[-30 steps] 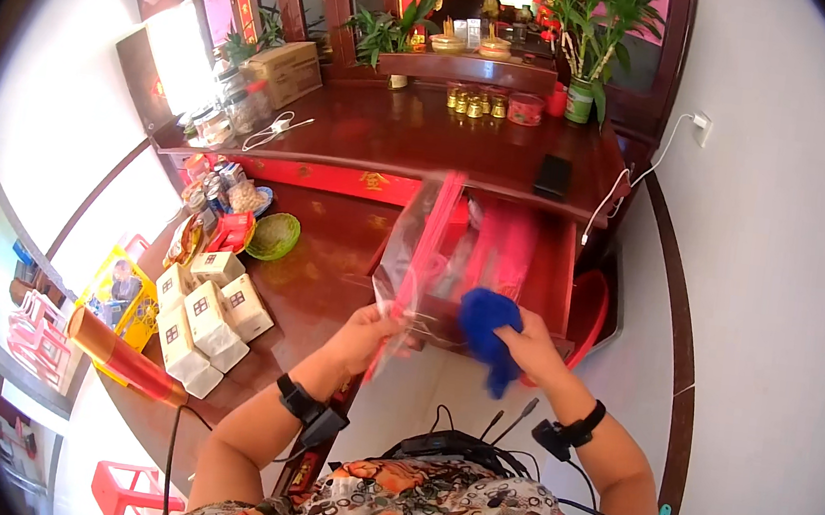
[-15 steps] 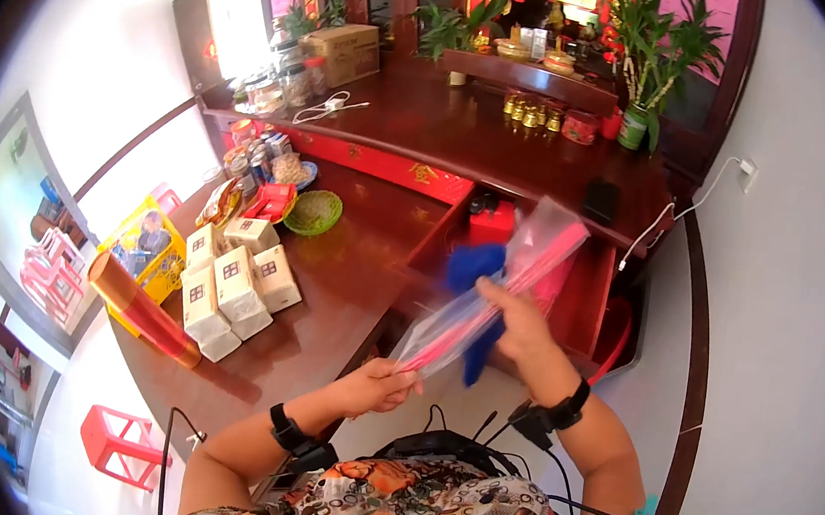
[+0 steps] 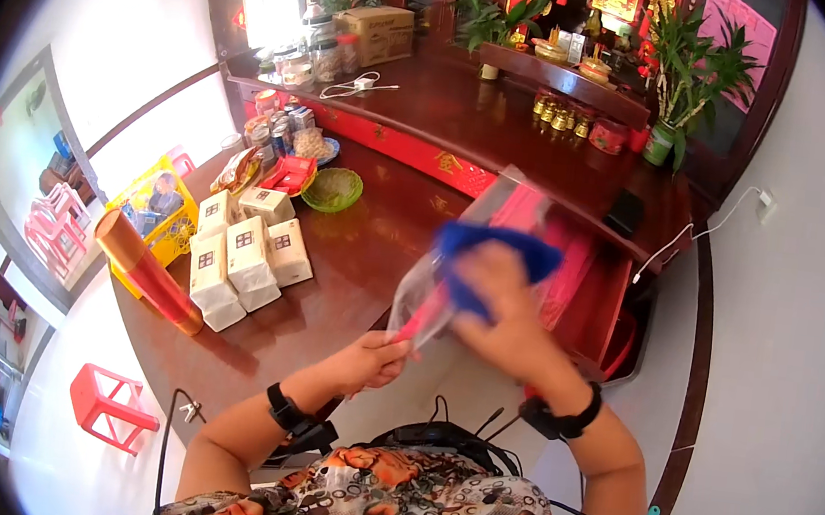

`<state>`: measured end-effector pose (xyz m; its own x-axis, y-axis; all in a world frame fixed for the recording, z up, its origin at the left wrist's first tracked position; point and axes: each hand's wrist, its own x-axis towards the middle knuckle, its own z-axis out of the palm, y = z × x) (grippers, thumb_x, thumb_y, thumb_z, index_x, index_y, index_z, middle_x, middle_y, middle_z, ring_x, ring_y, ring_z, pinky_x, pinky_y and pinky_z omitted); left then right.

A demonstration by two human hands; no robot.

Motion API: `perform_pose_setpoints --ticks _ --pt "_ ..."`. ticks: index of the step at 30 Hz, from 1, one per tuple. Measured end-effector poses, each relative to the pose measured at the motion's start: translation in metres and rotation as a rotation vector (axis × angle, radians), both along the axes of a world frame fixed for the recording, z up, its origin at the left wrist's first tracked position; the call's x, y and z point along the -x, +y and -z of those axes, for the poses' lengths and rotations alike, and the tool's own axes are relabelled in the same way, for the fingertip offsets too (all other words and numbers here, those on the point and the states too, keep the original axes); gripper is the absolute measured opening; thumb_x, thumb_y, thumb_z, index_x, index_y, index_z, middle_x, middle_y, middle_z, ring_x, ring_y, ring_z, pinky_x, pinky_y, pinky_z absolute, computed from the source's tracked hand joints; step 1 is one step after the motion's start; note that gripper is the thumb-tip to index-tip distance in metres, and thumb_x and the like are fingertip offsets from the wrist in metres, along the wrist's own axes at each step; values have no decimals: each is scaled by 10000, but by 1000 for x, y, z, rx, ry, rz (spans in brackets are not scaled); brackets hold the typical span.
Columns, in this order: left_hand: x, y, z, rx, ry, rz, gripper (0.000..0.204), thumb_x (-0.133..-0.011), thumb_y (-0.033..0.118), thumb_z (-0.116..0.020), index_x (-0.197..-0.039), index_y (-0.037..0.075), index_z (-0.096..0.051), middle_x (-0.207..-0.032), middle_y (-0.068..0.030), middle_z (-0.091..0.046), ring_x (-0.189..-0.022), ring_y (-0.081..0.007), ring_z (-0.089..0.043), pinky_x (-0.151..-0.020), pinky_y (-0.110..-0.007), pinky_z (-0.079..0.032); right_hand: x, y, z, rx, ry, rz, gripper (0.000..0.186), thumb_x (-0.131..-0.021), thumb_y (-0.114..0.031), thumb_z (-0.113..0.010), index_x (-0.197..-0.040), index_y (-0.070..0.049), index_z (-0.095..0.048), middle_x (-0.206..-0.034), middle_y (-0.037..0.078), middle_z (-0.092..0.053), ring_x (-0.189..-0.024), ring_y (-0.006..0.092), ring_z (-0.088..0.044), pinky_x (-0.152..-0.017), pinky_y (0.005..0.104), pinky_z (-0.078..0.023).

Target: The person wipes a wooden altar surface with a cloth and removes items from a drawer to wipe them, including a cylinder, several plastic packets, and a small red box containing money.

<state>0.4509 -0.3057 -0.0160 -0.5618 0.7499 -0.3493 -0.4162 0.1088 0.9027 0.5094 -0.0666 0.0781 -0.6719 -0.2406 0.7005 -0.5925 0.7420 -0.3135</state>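
My left hand (image 3: 373, 362) grips the near end of a clear plastic bag (image 3: 416, 298) with long pink contents. The bag slants away from me, its far end by the edge of the open drawer (image 3: 600, 312). Over the bag, my right hand (image 3: 497, 292) presses a blue cloth (image 3: 524, 252); the hand is smeared by motion, and part of the cloth lies under it. The cloth hides the middle of the bag. More pink material (image 3: 564, 273) shows in the drawer behind my right hand.
White paper packs (image 3: 249, 259), a green basket (image 3: 333, 190) and a red-brown cylinder (image 3: 145, 268) stand on the table at left. A yellow crate (image 3: 173, 242) is beside them. On the cabinet top (image 3: 467, 122) are jars, a cardboard box (image 3: 376, 34) and a dark phone-like object (image 3: 624, 211). A red stool (image 3: 113, 405) stands below.
The blue cloth, earlier hanging below the bag in my right hand, is now spread on top of it. My right hand has turned over onto the bag; the bag tilts more upright.
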Motion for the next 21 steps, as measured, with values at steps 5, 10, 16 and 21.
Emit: perform_pose_setpoints --ticks 5,10,16,21 --pt "-12 12 -16 70 79 225 220 -1022 235 -444 -1063 64 -577 -624 41 -362 -467 -51 -289 -412 -213 -239 -12 -18 32 -681 127 -16 459 -769 -202 -634 -1224 -151 -596 -1187 122 -573 -1242 330 -458 -904 433 -426" --pt "-24 6 -23 100 24 385 228 -1032 249 -449 -1060 55 -564 -640 54 -358 -494 -38 -302 -439 -198 -250 -12 -11 38 -652 31 -101 255 -779 -170 -586 -1028 -119 -617 -898 62 -573 -1011 287 -554 -893 444 -414" --pt "-22 -39 -31 82 82 341 250 -1032 257 -469 -1002 40 -589 -632 64 -352 -503 -31 -321 -449 -204 -248 -8 48 11 -656 59 124 197 -740 -147 -632 -931 -118 -591 -793 45 -541 -853 260 -580 -945 497 -391" --pt "-21 -82 -22 79 121 337 237 -1031 241 -472 -995 38 -589 -623 69 -352 -500 -35 -320 -453 -207 -248 -14 99 5 -488 -38 420 501 -592 -108 -773 -1060 -127 -595 -885 118 -570 -904 297 -597 -927 451 -430"
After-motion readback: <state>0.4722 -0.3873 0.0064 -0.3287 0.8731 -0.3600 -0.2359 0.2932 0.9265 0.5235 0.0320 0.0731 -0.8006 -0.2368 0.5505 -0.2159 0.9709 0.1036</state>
